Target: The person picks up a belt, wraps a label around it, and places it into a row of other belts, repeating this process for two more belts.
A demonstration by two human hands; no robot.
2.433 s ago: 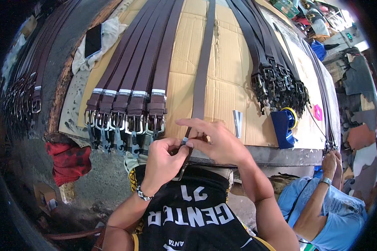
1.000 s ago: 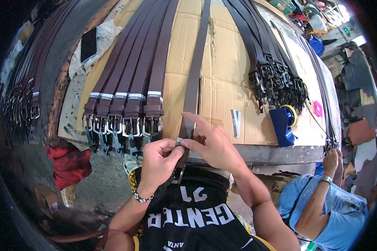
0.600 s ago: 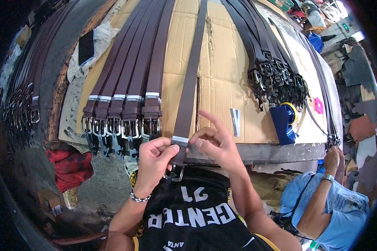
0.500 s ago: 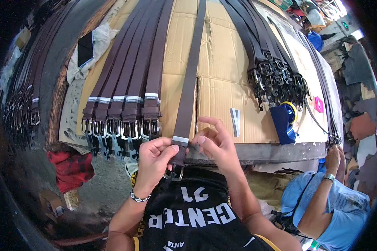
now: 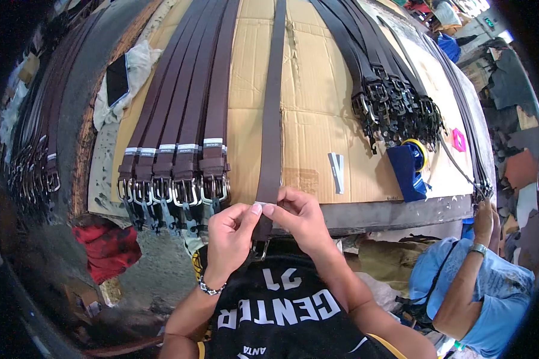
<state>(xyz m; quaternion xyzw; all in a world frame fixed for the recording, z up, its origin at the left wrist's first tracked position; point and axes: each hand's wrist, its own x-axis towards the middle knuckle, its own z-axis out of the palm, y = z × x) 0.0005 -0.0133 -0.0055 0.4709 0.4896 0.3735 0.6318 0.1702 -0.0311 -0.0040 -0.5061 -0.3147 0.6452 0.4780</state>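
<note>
A dark brown belt (image 5: pixel 271 131) runs down the cardboard towards me, its metal buckle (image 5: pixel 261 250) hanging at the table's front edge. My left hand (image 5: pixel 235 230) grips the belt from the left, its thumb on a white label band (image 5: pixel 263 204). From the other side my right hand (image 5: pixel 302 218) pinches the belt at the same band, both thumb tips nearly touching. The fingers behind the strap are mostly hidden. Left of my hands lie several brown belts (image 5: pixel 188 107) with white bands near their buckles.
Black belts with buckles (image 5: pixel 395 105) lie to the right. Nearer are loose label strips (image 5: pixel 336 173), a blue tape dispenser (image 5: pixel 406 173) and a pink object (image 5: pixel 458 140). A phone (image 5: pixel 117 79) rests on a cloth at left. Another person (image 5: pixel 470 281) works at the right edge.
My right hand has come in from beside the belt and closed on it at the label band. My left hand has shifted slightly right. The view has moved a little.
</note>
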